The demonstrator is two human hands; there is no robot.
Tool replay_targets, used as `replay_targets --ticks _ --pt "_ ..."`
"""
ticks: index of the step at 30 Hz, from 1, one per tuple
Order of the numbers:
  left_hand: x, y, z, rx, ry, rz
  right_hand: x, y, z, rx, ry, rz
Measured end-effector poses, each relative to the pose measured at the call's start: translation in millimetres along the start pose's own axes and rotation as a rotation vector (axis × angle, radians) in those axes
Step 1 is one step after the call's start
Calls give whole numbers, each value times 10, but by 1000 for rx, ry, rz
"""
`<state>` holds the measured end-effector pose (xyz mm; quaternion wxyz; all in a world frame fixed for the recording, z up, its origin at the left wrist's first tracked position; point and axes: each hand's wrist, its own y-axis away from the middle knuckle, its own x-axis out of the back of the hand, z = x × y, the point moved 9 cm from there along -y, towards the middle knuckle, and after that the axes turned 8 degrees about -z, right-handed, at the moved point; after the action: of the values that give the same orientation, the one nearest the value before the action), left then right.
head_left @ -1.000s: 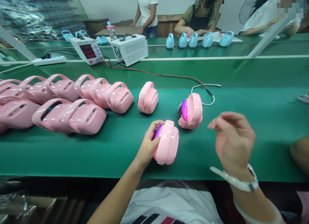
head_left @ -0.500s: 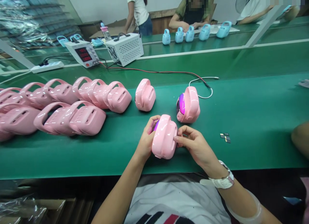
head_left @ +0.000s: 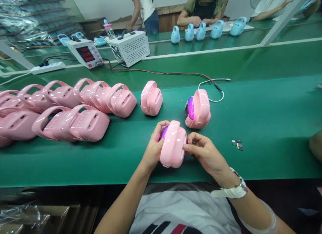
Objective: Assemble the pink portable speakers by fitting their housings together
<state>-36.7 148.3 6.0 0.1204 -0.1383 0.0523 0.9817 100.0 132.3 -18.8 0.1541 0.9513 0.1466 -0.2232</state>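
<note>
My left hand [head_left: 152, 150] is closed around a pink portable speaker [head_left: 173, 145] with a loop handle, keeping it above the green table near the front edge. A strip of purple light shows on its left side. At the speaker's right face, my right hand [head_left: 201, 151] has thumb and forefinger pinched together against the casing. Whatever the fingertips hold, if anything, is hidden. Just behind stands another pink speaker [head_left: 202, 109], also lit purple. Several small black memory cards [head_left: 237, 144] lie to the right of my right hand.
Several pink speakers [head_left: 88, 125] stand in rows at left, with a single one [head_left: 151, 99] nearer the middle. A power supply [head_left: 87, 54] and a white vented box [head_left: 132, 47] sit behind. A red-black cable [head_left: 161, 72] runs right. Co-workers and blue units [head_left: 200, 32] are across the table.
The view has shifted slightly. My hands keep nearly the same hold on the speaker, with the right fingertips still at its right face.
</note>
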Motion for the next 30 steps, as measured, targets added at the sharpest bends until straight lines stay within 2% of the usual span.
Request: replay_targets --ticks 8,11,13,15,18,20,24,30 --pt "-33 3 16 24 -28 -24 -8 -67 -25 -3 -20 -30" --pt "-7 -6 -6 -2 -51 7 8 -15 -48 24 30 -52" --pt "-3 -2 -27 -25 -62 26 35 66 -125 125 142 -10" --pt "-7 21 -34 -54 -57 44 48 185 -272 303 342 89" --pt "10 89 -14 -94 -72 95 -35 359 -468 576 597 203" --pt "21 130 -9 -101 -76 119 -96 404 -530 679 684 212" --pt "42 158 -28 -93 -78 140 -115 415 -632 750 799 199" --pt "46 136 -49 -106 -47 121 -153 378 -684 725 864 136"
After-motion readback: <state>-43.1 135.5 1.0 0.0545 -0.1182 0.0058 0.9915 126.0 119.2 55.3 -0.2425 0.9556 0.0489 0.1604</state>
